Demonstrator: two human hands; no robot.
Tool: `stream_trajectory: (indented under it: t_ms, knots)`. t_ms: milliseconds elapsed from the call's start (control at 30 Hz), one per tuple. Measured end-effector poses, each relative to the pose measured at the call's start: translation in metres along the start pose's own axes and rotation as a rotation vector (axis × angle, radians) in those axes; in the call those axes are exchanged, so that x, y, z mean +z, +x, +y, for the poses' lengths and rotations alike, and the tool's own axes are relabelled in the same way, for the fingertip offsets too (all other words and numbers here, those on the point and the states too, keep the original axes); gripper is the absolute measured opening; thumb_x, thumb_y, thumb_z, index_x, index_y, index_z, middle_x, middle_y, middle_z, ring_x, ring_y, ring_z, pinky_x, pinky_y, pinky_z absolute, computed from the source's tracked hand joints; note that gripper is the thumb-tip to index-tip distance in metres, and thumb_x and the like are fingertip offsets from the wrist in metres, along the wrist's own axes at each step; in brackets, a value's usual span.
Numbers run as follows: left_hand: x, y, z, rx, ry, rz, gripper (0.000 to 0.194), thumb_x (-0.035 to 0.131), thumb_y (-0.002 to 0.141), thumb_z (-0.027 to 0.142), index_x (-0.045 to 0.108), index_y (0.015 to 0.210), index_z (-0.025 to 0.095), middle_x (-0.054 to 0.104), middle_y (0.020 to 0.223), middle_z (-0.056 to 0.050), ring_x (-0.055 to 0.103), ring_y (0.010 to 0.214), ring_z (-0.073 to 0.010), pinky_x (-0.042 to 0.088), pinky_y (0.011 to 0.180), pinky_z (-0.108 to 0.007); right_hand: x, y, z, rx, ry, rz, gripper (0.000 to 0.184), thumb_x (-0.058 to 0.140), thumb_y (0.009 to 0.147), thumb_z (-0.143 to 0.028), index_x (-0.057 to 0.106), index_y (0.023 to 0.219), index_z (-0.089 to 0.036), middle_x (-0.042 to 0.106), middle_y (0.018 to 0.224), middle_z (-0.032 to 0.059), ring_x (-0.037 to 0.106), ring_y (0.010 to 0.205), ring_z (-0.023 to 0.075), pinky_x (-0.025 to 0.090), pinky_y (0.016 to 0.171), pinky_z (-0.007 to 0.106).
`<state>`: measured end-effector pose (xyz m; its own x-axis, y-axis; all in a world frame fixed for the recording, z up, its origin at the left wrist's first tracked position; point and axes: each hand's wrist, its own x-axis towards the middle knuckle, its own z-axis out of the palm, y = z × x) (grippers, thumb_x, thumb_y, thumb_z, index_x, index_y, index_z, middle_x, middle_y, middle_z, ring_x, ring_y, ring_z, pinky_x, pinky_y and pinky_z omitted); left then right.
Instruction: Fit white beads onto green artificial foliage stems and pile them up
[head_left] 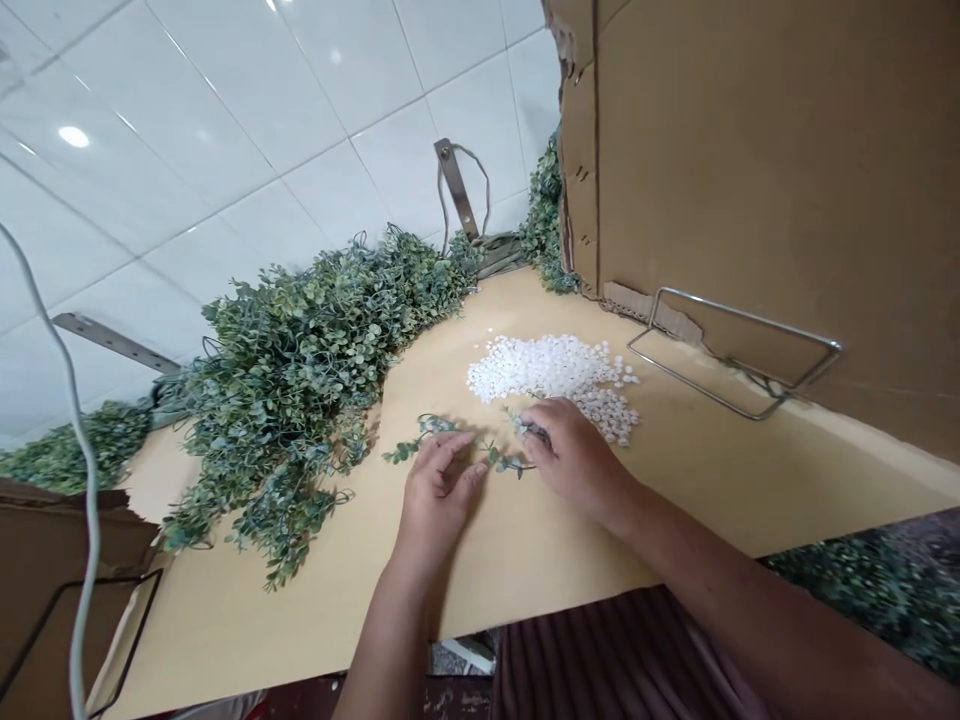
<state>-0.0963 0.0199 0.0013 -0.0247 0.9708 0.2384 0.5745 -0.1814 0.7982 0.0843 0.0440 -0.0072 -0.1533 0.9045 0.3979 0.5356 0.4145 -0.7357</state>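
The right hand (574,450) reaches in over the table from the lower right in the head view, its fingers curled and thumb and forefinger closed on a small leafy sprig (516,420). The left hand (439,480) lies lower and to the left, palm turned inward, its thumb and fingers spread apart beside more stems; whether its fingertips press on any of them cannot be told.

The greenery between and around the hands has small, rounded, grey-green leaves on thin stems. One spray (405,450) shows just left of the left hand, another (501,460) lies in the gap between the hands; whether these pieces are joined is hidden. All lie on the pale yellow tabletop (360,590), right of a large tangled heap of foliage (300,360).

Both forearms are bare, the left rising steeply, the right slanting inward. Small white pieces (540,365) lie scattered in a pile just beyond the right hand, near a bent wire frame (750,318) against brown cardboard (750,180).
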Motion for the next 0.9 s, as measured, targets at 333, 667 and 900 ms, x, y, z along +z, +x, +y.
stream_trajectory:
  t_ms: [333, 667, 900]
  knots:
    - [-0.032, 0.035, -0.012, -0.056, 0.720, 0.109, 0.027, 0.055, 0.079, 0.017, 0.070, 0.102, 0.019, 0.064, 0.115, -0.014, 0.061, 0.104, -0.0308, 0.045, 0.093, -0.045, -0.048, -0.017, 0.004, 0.388, 0.728, 0.175, 0.014, 0.058, 0.070, -0.033, 0.051, 0.068, -0.021, 0.054, 0.065, -0.0008, 0.051, 0.060, 0.0128, 0.044, 0.058, 0.026]
    - [0.045, 0.073, 0.018, -0.077, 0.504, -0.091, 0.022, 0.054, 0.077, 0.012, 0.073, 0.083, 0.020, 0.069, 0.095, -0.010, 0.062, 0.094, -0.0280, 0.035, 0.093, -0.044, -0.044, -0.032, 0.002, 0.421, 0.716, -0.016, 0.032, 0.058, 0.078, -0.048, 0.053, 0.069, -0.018, 0.034, 0.054, -0.0066, 0.030, 0.047, 0.0071, 0.028, 0.044, 0.021]
    - [0.040, 0.068, 0.004, -0.197, 0.180, -0.006, 0.019, 0.051, 0.082, 0.018, 0.069, 0.089, 0.016, 0.070, 0.090, -0.008, 0.062, 0.081, -0.0187, 0.044, 0.078, -0.030, -0.034, -0.033, 0.002, 0.321, 0.616, -0.062, 0.035, 0.052, 0.083, -0.050, 0.052, 0.069, -0.018, 0.040, 0.060, -0.0039, 0.040, 0.058, 0.0103, 0.036, 0.055, 0.024]
